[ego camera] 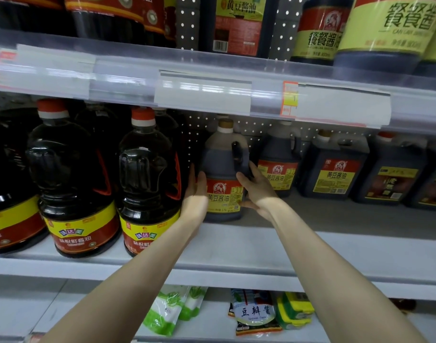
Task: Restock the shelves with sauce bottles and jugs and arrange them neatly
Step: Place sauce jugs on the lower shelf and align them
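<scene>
At the centre of the frame we steady a dark soy sauce jug (219,157) on the middle shelf (273,246), our left hand (194,194) flat against its left side and our right hand (256,189) curled round its right side below the handle, seemingly to square it beside the neighbouring jugs (277,164).

My left forearm (137,268) and right forearm (323,256) are bare, long and slender right up to narrow wrists, my left hand (195,191) and right hand (255,188) uncovered, with slim fingers.
</scene>
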